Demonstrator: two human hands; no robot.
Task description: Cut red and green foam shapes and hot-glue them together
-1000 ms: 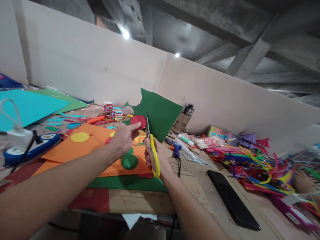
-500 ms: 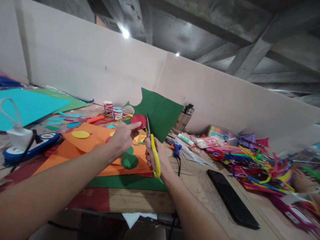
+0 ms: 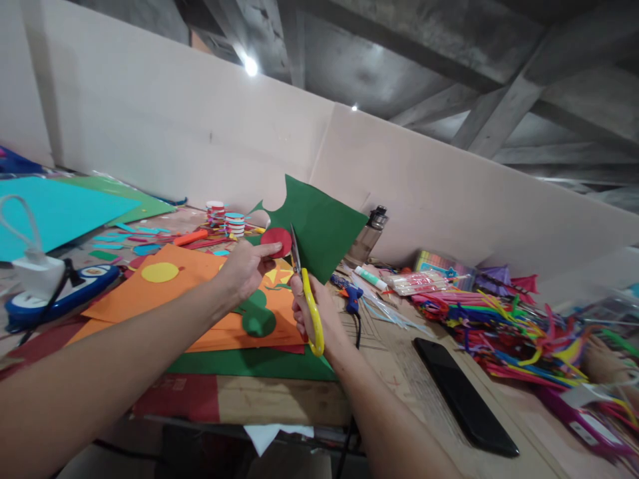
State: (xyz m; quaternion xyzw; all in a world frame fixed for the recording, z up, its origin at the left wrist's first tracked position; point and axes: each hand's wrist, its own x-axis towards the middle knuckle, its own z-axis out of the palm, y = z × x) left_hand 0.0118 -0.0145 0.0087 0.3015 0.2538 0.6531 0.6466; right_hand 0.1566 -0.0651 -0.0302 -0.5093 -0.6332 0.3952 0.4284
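Note:
My left hand (image 3: 245, 266) pinches a red paper circle (image 3: 276, 241) against a sheet of green paper (image 3: 319, 223), which stands raised with curved bites cut from its left edge. The fingers of my right hand (image 3: 317, 309) wrap round the yellow handles of a pair of scissors (image 3: 313, 319). The blades point up along the circle's right side, on the green sheet. Below my hands lie orange paper sheets (image 3: 124, 296), with green paper circles (image 3: 258, 320) and a yellow paper circle (image 3: 160, 272) on them.
A black phone (image 3: 462, 396) lies at the right, near a blue glue gun (image 3: 353, 298) and a glue stick (image 3: 370, 277). Bright pipe cleaners (image 3: 509, 332) are heaped beyond. On the left sits a blue power strip (image 3: 94, 283) with a white plug. A bottle (image 3: 368, 236) stands behind.
The orange sheet on the left has shifted slightly, and its yellow circle now looks rounder. My hands, the scissors and the green sheet have barely moved.

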